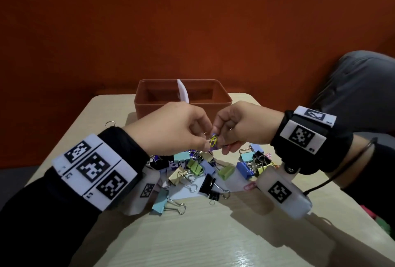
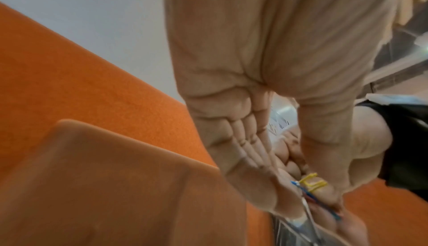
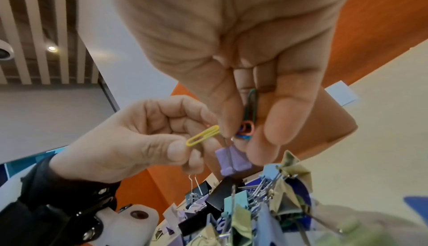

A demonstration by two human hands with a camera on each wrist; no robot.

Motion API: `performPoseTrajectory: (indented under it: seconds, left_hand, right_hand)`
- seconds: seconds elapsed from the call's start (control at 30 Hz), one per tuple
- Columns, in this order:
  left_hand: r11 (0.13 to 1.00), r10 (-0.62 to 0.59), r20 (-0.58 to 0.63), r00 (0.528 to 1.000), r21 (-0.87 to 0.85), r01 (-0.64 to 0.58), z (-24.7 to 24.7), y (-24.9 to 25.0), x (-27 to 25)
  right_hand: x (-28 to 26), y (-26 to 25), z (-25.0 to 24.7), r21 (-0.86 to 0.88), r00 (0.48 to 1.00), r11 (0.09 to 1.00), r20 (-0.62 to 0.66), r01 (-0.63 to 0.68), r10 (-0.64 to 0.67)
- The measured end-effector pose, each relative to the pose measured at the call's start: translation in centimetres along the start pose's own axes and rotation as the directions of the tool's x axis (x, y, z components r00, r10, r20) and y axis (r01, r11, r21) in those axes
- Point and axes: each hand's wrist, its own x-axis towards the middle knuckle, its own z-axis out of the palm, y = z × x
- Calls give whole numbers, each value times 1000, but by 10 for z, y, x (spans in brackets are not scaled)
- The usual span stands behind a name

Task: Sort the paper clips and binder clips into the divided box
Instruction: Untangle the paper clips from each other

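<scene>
- Nearest us, a heap of binder clips (image 1: 192,172) lies on the table (image 1: 213,241).
- Above the heap, our left hand (image 1: 171,128) pinches a yellow paper clip (image 1: 213,141).
- Our right hand (image 1: 241,125), touching the left, grips a purple binder clip (image 3: 232,160) and several paper clips (image 3: 249,118).
- Beyond both hands stands the divided box (image 1: 145,96).

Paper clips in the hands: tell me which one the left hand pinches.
The yellow paper clip, between the left hand's thumb and forefinger. The green, orange and blue ones sit in the right hand.
</scene>
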Motion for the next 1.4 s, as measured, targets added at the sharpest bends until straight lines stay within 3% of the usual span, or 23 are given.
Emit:
performPoseTrajectory:
  seconds: [0.1,0.33,0.63,0.87,0.97,1.13,1.2,1.3,1.33,1.4]
  left_hand:
    - [993,-10,-5,1000,-115,9,-2,0,-1]
    - [995,-33,-58,998,-100,27,-3,-3,1]
    - [967,-55,-4,998,-250,52,-6,7,-3]
    - [989,42,-222,974,-127,-72,-1,12,-5]
    - [994,68,-273,960,-67,-90,0,12,-5]
    - [999,51,-281,958,26,-45,-4,3,-1]
    - [998,42,-284,958,49,-29,-4,0,0]
    - [996,39,-272,962,88,-16,-4,-2,1]
    - [994,44,-268,962,109,-15,-4,-3,1]
    - [991,45,-261,964,136,-10,-5,-4,0]
  right_hand:
    - [1,1,0,147,1000,989,-7,25,-24]
    - [-1,0,-2,483,995,876,72,20,-63]
    - [-2,-14,-2,510,997,859,-81,48,-8]
    - [-2,-18,6,584,979,803,-203,114,8]
    - [-2,-15,6,607,979,789,-199,92,40]
    - [-5,-14,3,665,995,747,-79,13,54]
    - [-7,-10,-1,576,993,817,-108,20,52]
    - [-12,1,-14,133,975,991,-221,-4,34]
    - [-15,6,-19,-54,971,998,-236,-45,32]
    - [-20,17,-27,-360,972,922,-225,-144,64]
